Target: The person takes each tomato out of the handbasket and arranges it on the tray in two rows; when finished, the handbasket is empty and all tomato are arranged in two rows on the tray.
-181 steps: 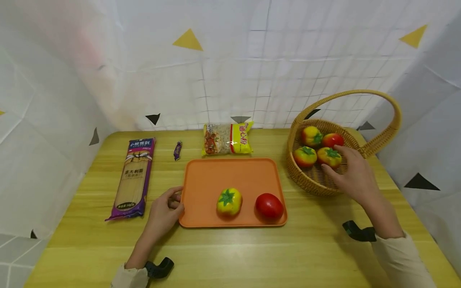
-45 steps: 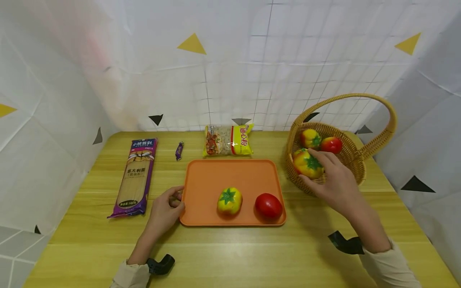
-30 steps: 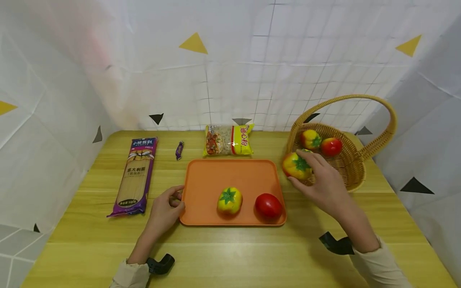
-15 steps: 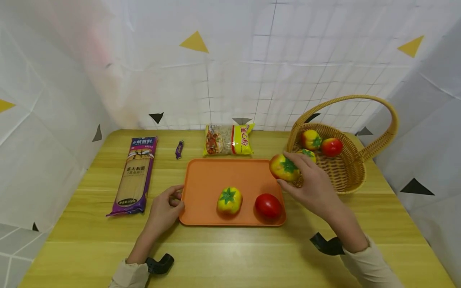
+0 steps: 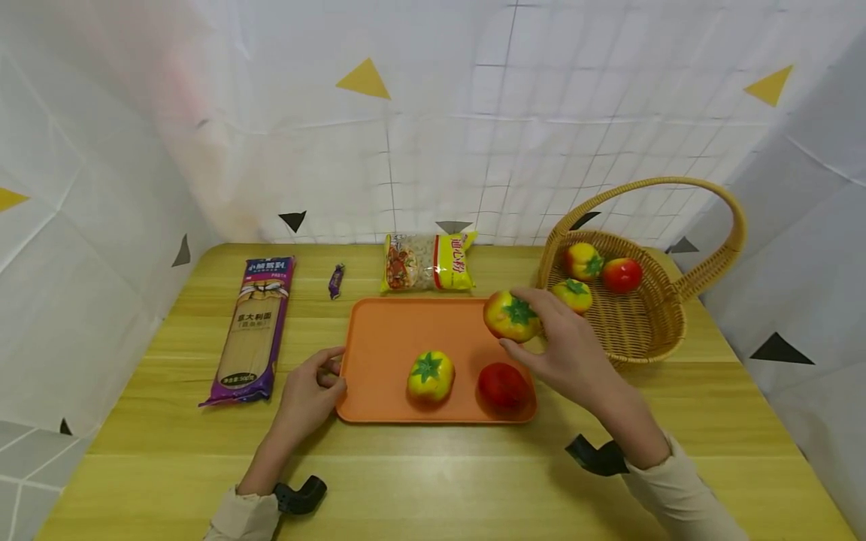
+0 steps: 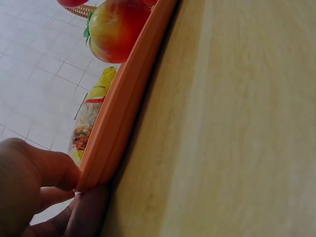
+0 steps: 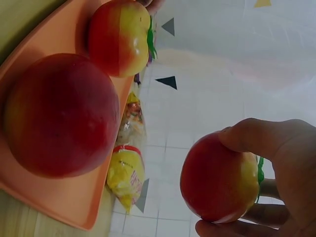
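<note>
My right hand (image 5: 564, 349) grips a red-and-yellow tomato (image 5: 511, 315) with a green leafy top, held above the right part of the orange tray (image 5: 392, 323). In the right wrist view the thumb and fingers wrap round this tomato (image 7: 219, 180), clear of the tray. My left hand (image 5: 310, 392) pinches the tray's left edge; the left wrist view shows its fingers (image 6: 54, 170) at the rim. On the tray sit another yellow tomato (image 5: 431, 377), leafy top up, and a smooth red fruit (image 5: 504, 386) near the right front corner.
A wicker basket (image 5: 636, 338) with a tall handle stands at the right, holding two leafy-topped tomatoes (image 5: 573, 294) and a red fruit (image 5: 622, 276). Behind the tray lies a yellow pasta bag (image 5: 429, 261). A small purple candy (image 5: 336, 281) and a spaghetti pack (image 5: 250, 330) lie left.
My right hand took one tomato out of the basket and carried it left, over the basket's rim to above the tray. The left hand has stayed at the tray's edge.
</note>
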Motion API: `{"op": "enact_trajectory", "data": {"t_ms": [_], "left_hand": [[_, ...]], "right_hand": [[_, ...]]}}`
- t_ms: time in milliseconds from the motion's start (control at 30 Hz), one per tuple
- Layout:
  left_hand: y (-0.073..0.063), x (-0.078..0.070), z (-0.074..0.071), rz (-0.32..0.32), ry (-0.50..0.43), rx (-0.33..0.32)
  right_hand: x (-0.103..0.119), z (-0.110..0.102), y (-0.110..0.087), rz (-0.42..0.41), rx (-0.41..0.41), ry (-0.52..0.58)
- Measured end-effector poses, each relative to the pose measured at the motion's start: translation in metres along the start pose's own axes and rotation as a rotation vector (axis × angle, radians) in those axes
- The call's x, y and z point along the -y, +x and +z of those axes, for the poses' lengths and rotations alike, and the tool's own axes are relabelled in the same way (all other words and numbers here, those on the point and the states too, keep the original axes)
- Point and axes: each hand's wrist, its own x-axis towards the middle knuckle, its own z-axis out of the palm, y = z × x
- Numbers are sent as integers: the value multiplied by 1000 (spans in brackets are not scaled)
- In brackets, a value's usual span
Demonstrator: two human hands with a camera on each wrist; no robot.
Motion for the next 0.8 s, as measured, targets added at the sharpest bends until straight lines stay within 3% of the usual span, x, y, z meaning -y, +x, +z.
{"op": "enact_trajectory", "data": {"t_ms": [800], "left_hand": [[-1, 0, 0, 12, 11, -2]], "right_hand": [[24, 21, 11, -87, 46, 72]]}}
